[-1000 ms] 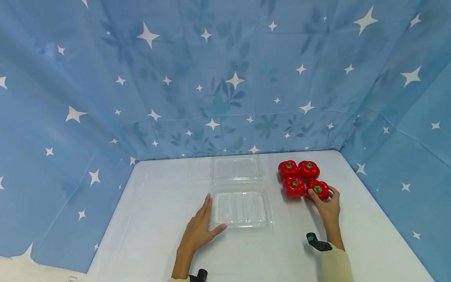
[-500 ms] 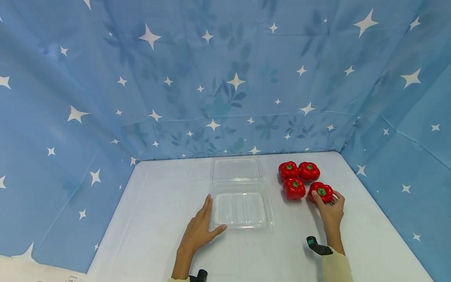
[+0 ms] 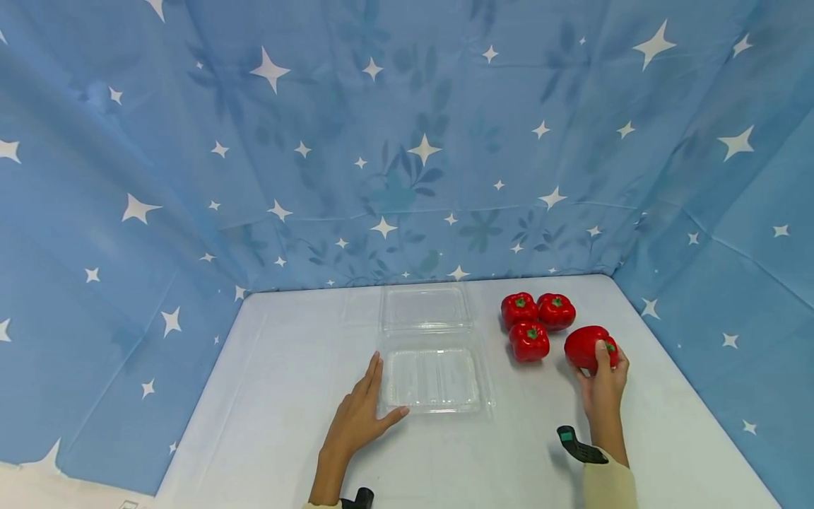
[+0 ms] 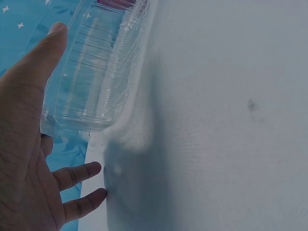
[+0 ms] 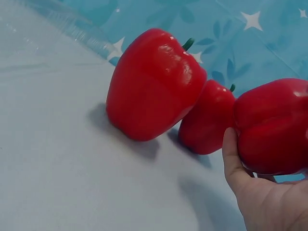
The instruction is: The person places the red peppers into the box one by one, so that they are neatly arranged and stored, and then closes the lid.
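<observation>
On its side, a red bell pepper (image 3: 584, 347) is gripped in my right hand (image 3: 600, 396), raised over the white table. Its green stem points right, near my thumb. In the right wrist view the held bell pepper (image 5: 274, 127) fills the right edge, the fingers partly hidden behind it. Several more red bell peppers stand close together to the left and behind, one of them the front bell pepper (image 3: 529, 342). My left hand (image 3: 357, 420) lies with straight fingers along the left side of a clear plastic clamshell container (image 3: 439, 408), thumb by its front corner.
The container's hinged lid (image 3: 426, 307) lies unfolded flat behind its base. A blue star-patterned curtain (image 3: 407, 155) rises along the back and sides of the white table (image 3: 273, 396). Black camera mounts sit on both wrists.
My right hand has lifted the bell pepper off its place in the group, drawn it right and turned it from stem-up onto its side. The left hand and container have stayed put.
</observation>
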A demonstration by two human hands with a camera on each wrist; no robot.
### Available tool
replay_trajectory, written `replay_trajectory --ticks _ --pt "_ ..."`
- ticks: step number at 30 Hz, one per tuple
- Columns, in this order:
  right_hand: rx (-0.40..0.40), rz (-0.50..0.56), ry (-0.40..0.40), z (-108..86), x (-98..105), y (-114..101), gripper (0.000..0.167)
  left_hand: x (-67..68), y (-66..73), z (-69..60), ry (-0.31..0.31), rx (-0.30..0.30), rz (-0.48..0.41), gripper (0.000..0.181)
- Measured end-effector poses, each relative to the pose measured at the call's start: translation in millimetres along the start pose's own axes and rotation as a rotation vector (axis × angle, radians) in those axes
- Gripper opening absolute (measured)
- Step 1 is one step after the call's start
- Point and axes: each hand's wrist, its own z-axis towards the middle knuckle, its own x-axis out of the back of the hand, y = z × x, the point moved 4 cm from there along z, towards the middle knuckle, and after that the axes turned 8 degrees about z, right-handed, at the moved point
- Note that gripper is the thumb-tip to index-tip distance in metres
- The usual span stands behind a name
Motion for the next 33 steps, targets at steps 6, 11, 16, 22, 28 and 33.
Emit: replay_trajectory --ticks 6,11,16,22,28,33 --pt "-0.02 0.146 -0.075 -3.8 -3 -2 0.054 -1.0 -1.2 -0.9 -0.007 0.008 0.004 0.106" --pt "0.002 0.099 -0.115 -7.8 -10 -5 0.056 -0.7 -1.3 -1.3 -0.005 0.011 -0.001 0.106" --pt "0.052 0.029 -0.198 -13.1 -20 -9 0.059 -0.8 -0.4 -2.4 0.002 -0.003 -0.008 0.105" --pt "0.088 -0.042 -0.342 -20.8 -31 -12 0.06 -1.0 1.9 -3.4 0.006 -0.021 -0.001 0.104" --pt "0.149 -0.104 -0.511 -30.1 -47 -19 0.066 0.3 2.8 -1.5 0.005 -0.018 -0.011 0.103" --pt "0.163 -0.204 -0.622 -39.9 -60 -18 0.07 0.5 2.0 0.2 -0.004 -0.009 0.001 0.104"
